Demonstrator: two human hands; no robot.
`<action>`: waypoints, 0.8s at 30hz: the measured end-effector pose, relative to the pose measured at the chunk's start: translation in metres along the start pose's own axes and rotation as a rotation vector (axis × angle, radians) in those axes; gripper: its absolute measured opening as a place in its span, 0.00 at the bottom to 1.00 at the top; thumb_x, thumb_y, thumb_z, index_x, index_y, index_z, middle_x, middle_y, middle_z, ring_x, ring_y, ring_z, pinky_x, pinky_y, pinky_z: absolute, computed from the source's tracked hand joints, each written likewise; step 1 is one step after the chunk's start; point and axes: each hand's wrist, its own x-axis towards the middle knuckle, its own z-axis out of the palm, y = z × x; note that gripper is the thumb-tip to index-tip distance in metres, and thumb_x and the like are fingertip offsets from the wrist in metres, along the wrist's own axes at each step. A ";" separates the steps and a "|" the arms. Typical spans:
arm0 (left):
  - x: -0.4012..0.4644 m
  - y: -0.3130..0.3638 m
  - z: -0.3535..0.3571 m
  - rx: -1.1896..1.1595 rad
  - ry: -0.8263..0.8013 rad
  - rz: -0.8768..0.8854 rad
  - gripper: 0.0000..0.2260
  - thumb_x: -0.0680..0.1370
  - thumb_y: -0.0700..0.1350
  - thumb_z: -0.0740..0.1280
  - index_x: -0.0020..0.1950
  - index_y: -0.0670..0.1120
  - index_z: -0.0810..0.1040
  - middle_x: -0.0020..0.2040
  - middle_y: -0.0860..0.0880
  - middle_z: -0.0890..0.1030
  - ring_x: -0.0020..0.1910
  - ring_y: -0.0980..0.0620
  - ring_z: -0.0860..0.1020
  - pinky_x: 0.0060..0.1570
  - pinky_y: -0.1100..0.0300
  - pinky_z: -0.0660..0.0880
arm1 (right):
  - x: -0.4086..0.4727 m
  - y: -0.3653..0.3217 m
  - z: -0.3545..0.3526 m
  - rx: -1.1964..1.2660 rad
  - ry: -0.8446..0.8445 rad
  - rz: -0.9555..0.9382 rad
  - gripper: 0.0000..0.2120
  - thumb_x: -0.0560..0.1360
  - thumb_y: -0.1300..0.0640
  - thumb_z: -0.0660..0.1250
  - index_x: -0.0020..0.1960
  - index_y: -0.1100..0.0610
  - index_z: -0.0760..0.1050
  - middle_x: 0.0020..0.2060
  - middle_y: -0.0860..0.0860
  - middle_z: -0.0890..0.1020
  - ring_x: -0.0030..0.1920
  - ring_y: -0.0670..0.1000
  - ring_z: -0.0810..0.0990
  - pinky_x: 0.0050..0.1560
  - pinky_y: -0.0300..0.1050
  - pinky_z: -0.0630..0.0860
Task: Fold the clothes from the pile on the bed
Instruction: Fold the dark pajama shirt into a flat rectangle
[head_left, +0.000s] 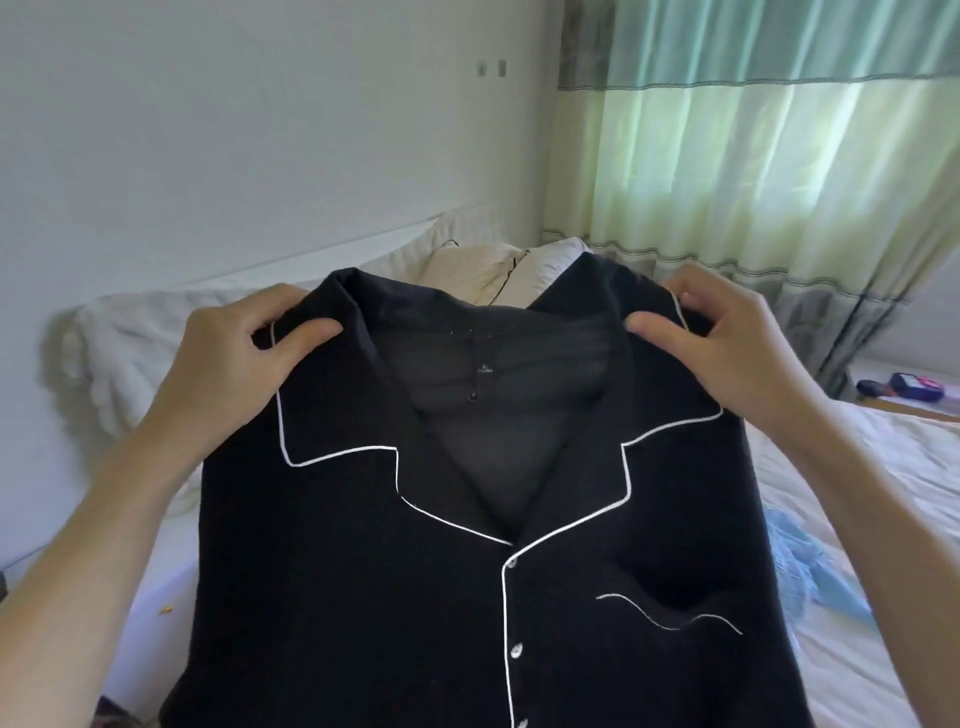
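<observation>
A black pyjama shirt (363, 582) with white piping, a notched collar and white buttons hangs upright in front of me, its front facing me and buttoned below the collar. My left hand (244, 358) pinches the shirt's left shoulder at the collar edge. At the other shoulder my right hand (727, 343) pinches the fabric the same way. The shirt's lower part runs out of the bottom of the view and hides much of the bed (857, 519).
White pillows and a rumpled white blanket (130, 353) lie at the head of the bed by the wall. A light blue garment (815, 571) lies on the sheet at the right. Green curtains (753, 182) hang behind. Small objects sit on a ledge (904, 389) at far right.
</observation>
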 end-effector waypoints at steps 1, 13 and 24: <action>0.004 -0.006 0.004 0.016 -0.001 0.002 0.17 0.75 0.49 0.69 0.39 0.74 0.73 0.39 0.64 0.78 0.34 0.68 0.74 0.37 0.80 0.66 | 0.005 0.005 0.003 -0.087 0.016 -0.013 0.13 0.69 0.44 0.70 0.33 0.42 0.68 0.30 0.44 0.77 0.31 0.40 0.72 0.34 0.35 0.68; 0.049 -0.204 0.165 0.430 -0.228 -0.095 0.12 0.76 0.52 0.67 0.55 0.48 0.79 0.34 0.43 0.80 0.37 0.38 0.78 0.38 0.51 0.72 | 0.066 0.234 0.168 -0.740 -0.115 0.072 0.31 0.65 0.27 0.59 0.36 0.57 0.67 0.22 0.51 0.69 0.25 0.58 0.74 0.27 0.44 0.65; 0.040 -0.473 0.402 0.524 -0.420 -0.262 0.15 0.80 0.53 0.57 0.47 0.40 0.70 0.29 0.45 0.73 0.30 0.38 0.73 0.31 0.52 0.68 | 0.090 0.525 0.374 -0.776 -0.270 0.289 0.26 0.70 0.33 0.65 0.40 0.59 0.72 0.23 0.50 0.69 0.27 0.59 0.76 0.28 0.42 0.56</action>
